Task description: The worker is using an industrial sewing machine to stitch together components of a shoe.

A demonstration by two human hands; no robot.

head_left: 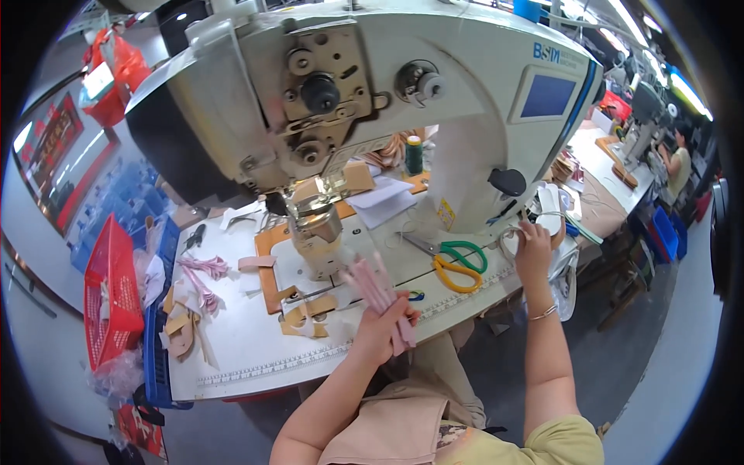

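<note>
My left hand (pixel 380 329) is closed around a bundle of pink strips (pixel 372 285), held upright and fanned a little above the table's front edge. The strips' upper ends are blurred. My right hand (pixel 532 254) is raised at the table's right side, fingers drawn together beside a white ring-shaped roll (pixel 509 242). Whatever lies between those fingertips is too small to make out. Between my hands lie scissors (pixel 459 266) with one green and one yellow handle. The sewing machine's post (pixel 318 240) stands just beyond the pink bundle.
Tied pink strips (pixel 203 279) and tan scraps (pixel 182 322) lie on the table's left part. A red basket (pixel 112 302) and a blue crate (pixel 159 349) flank that edge. Behind the machine arm (pixel 465 85) stands a green thread spool (pixel 414 157). Another person (pixel 678 167) sits far right.
</note>
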